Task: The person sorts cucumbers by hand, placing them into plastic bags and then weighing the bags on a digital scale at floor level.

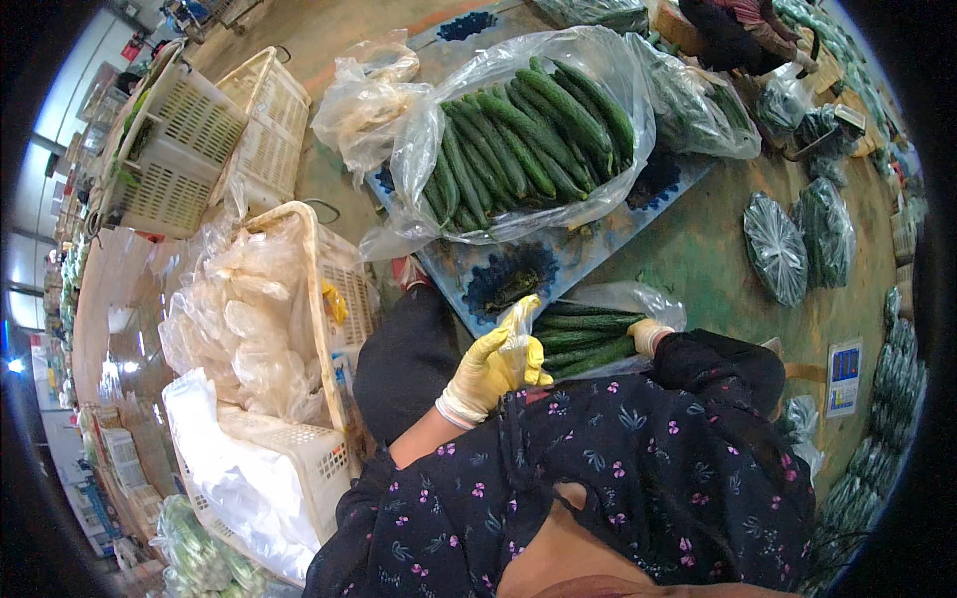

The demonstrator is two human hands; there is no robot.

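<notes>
In front of my lap lies a clear plastic bag with several long green cucumbers in it. My left hand, in a yellow-coated work glove, is raised at the bag's left end, with a fold of clear film pinched in its fingers. At the opposite end my right hand, gloved too, grips the bag around the cucumber ends; its fingertips are partly hidden. Beyond both hands, a large open plastic bag filled with rows of loose cucumbers rests on a blue perforated board.
To my left stands a white plastic crate heaped with crumpled plastic bags. Further left are more crates. Filled cucumber bags lie on the green floor at right, near a device with a display panel. Another person works at the top right.
</notes>
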